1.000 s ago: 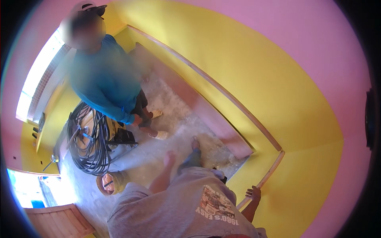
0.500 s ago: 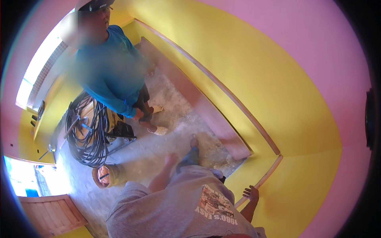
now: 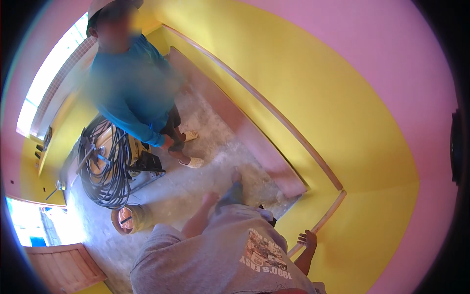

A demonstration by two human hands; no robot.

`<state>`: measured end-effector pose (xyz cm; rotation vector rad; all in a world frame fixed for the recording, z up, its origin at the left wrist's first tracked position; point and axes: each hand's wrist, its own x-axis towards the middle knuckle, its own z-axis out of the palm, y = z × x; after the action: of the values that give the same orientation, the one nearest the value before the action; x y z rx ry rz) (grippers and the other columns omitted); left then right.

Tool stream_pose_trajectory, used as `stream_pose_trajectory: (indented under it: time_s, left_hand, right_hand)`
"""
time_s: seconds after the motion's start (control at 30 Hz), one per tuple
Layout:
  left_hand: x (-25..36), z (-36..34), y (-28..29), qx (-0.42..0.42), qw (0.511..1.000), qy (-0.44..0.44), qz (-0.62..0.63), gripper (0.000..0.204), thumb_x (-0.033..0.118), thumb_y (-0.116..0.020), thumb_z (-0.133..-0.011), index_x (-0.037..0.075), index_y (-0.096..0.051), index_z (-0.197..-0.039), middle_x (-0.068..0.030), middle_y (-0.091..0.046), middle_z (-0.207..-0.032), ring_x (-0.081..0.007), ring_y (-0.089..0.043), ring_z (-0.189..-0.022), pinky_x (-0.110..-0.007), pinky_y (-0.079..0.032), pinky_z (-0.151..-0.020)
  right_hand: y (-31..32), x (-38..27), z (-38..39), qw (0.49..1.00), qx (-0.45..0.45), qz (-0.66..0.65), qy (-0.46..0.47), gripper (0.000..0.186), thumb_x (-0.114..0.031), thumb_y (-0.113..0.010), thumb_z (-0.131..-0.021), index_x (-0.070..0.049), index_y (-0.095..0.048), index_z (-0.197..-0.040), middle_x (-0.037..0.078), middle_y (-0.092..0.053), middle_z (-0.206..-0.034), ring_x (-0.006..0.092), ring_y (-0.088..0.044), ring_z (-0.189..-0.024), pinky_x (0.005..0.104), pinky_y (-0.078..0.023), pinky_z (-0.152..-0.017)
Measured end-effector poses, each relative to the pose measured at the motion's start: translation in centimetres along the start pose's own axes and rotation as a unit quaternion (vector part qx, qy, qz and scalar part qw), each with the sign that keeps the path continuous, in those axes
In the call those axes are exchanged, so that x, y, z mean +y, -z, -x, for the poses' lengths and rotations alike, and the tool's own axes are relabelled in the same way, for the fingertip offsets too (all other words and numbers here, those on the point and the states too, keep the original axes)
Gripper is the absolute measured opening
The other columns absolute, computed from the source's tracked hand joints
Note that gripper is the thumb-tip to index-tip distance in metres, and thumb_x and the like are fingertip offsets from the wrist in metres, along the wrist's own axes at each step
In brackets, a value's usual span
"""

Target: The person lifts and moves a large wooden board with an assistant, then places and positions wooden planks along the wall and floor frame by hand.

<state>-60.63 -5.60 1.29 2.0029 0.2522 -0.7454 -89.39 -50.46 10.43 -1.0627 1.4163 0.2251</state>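
Observation:
My right hand (image 3: 307, 238) rests on a narrow wooden rail (image 3: 329, 211) that runs along the yellow wall. Its fingers are apart and lie across the wood. Low in front of my grey T-shirt, my left hand (image 3: 210, 198) is beside my bent leg in blue trousers (image 3: 231, 197). Its fingers are too small and unclear to make out, and I see nothing held in it. A longer wooden rail (image 3: 274, 110) meets the first at the wall's corner.
A person in a blue long-sleeved top (image 3: 128, 105) stands ahead, hands low in front. Beside them is a yellow machine draped with coiled black hose (image 3: 105, 183). A round bucket (image 3: 138, 218) stands nearer. A wooden panel (image 3: 240, 127) lies along the wall; a wooden door (image 3: 63, 267) is at lower left.
The view has shifted slightly, so most things sit a little further left. The other person has turned their head. My right hand stays on the rail, and my left hand keeps its place.

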Motion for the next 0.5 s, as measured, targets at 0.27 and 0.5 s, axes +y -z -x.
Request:
stream_pose_trajectory:
  time_s: [0.27,0.5]
  left_hand:
    - [-2.1,-2.2,0.6,0.029,0.982,-0.141,-0.122,0.035,0.031,-0.043,-0.076,-0.001,-0.057,-0.071,-0.0095,-0.058,-0.068,-0.0176,-0.056,-0.061,-0.03,-0.045,-0.06]
    - [-3.8,-3.2,1.5,0.082,0.976,-0.128,-0.159,0.022,0.015,-0.052,-0.071,-0.001,-0.05,-0.085,-0.0115,-0.058,-0.07,-0.0165,-0.055,-0.055,-0.028,-0.045,-0.052]
  right_hand:
    - [0.3,0.3,-0.8,1.0,0.019,-0.017,-0.003,0.033,-0.022,-0.05,-0.072,0.0,-0.043,-0.097,0.018,-0.054,-0.079,0.0268,-0.054,-0.057,0.0382,-0.048,-0.047]
    - [-0.4,0.0,-0.7,0.999,0.027,-0.022,0.007,0.032,-0.025,-0.051,-0.071,-0.002,-0.046,-0.094,0.018,-0.054,-0.078,0.0283,-0.053,-0.056,0.0393,-0.047,-0.047]
